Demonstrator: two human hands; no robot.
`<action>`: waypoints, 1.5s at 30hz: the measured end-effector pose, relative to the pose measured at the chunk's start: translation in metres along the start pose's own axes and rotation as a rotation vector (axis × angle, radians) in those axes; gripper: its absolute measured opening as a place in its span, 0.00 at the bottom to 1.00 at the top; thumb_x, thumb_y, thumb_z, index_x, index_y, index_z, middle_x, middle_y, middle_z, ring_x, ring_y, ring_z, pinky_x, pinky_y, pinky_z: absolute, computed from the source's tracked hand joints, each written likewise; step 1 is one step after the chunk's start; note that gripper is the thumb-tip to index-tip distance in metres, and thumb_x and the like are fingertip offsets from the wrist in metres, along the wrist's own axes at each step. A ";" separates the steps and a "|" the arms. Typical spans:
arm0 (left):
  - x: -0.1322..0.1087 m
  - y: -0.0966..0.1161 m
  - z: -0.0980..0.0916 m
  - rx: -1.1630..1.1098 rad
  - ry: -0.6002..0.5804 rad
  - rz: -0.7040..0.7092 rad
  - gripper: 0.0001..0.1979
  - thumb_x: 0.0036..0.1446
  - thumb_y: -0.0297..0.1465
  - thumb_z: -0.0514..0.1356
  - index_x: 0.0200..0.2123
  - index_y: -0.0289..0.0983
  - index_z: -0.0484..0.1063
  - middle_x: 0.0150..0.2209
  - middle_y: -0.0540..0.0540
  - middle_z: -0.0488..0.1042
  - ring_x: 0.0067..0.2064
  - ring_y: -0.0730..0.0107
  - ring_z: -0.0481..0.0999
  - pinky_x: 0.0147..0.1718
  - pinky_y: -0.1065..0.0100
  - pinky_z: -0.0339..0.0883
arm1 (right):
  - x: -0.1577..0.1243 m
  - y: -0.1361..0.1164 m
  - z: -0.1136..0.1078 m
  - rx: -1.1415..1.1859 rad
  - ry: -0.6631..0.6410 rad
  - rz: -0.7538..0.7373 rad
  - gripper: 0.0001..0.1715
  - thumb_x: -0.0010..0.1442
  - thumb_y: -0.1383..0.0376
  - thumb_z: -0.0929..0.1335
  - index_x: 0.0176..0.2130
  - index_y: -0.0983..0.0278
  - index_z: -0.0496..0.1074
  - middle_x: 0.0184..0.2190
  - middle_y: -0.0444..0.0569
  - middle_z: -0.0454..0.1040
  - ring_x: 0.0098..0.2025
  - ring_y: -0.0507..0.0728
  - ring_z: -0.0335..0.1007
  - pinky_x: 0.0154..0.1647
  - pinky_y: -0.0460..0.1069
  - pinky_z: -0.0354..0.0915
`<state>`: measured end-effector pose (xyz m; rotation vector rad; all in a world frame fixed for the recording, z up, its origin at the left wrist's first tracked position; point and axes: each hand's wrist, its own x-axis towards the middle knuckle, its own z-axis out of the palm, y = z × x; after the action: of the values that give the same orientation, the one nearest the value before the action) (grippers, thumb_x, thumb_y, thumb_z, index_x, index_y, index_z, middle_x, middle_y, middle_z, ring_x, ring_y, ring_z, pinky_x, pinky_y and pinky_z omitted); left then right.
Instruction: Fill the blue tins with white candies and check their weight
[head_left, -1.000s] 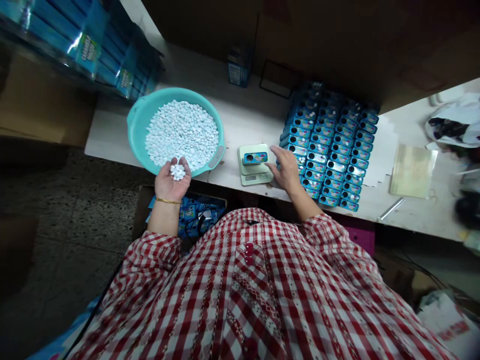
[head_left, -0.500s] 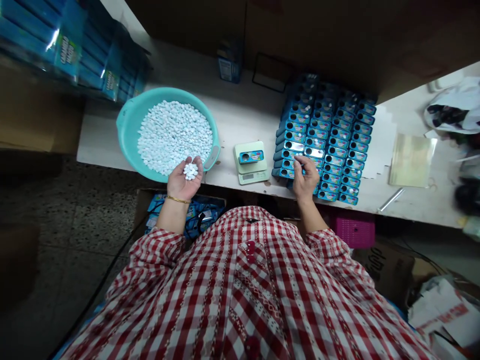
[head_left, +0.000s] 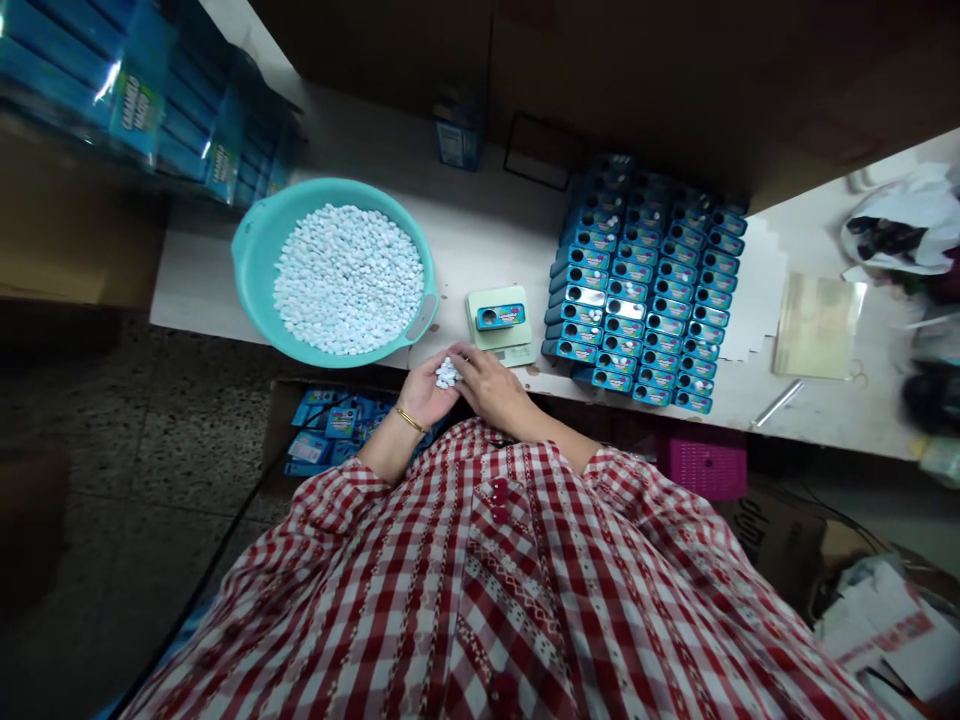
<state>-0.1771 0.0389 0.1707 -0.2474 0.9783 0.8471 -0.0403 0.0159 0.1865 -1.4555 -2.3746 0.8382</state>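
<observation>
My left hand is cupped palm-up around a small heap of white candies, just off the table's front edge. My right hand has come against it, its bunched fingertips on the heap; the exact pinch is partly hidden. Behind my hands a blue candy tin lies on a pale kitchen scale. To the left stands a turquoise basin holding a large pile of the same candies. On the right, blue tins stand in packed rows, with dark round openings on top and white candies on several.
Wrapped blue packs are stacked at the far left. A small blue box and a black wire frame sit at the back. A silver tube lies at right. Below the edge are a magenta basket and a carton of blue packets.
My right hand has left the rows of tins and moved left to the candies. My left hand, carrying them, has moved right and slightly down, away from the basin.
</observation>
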 end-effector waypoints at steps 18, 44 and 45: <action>0.035 -0.004 0.037 -0.127 0.004 0.070 0.14 0.59 0.22 0.49 0.27 0.30 0.71 0.23 0.45 0.73 0.26 0.76 0.74 0.31 0.75 0.69 | 0.042 0.042 -0.023 -0.025 -0.013 0.080 0.13 0.62 0.69 0.61 0.45 0.65 0.70 0.41 0.52 0.71 0.43 0.55 0.67 0.43 0.47 0.62; 0.016 0.008 -0.012 -0.115 0.099 0.078 0.10 0.58 0.23 0.51 0.31 0.30 0.72 0.29 0.42 0.75 0.35 0.70 0.77 0.35 0.72 0.73 | -0.010 0.093 -0.038 0.141 0.525 0.259 0.12 0.60 0.64 0.61 0.37 0.62 0.73 0.35 0.50 0.74 0.39 0.56 0.70 0.39 0.51 0.66; 0.020 0.005 -0.019 -0.102 0.110 0.063 0.09 0.57 0.23 0.52 0.30 0.30 0.72 0.28 0.42 0.75 0.33 0.71 0.77 0.32 0.73 0.72 | -0.016 0.093 -0.032 0.150 0.504 0.260 0.12 0.60 0.64 0.62 0.37 0.63 0.73 0.35 0.50 0.75 0.38 0.56 0.70 0.39 0.51 0.66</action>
<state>-0.1870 0.0428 0.1447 -0.3553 1.0511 0.9498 0.0518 0.0451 0.1601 -1.6943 -1.7478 0.5947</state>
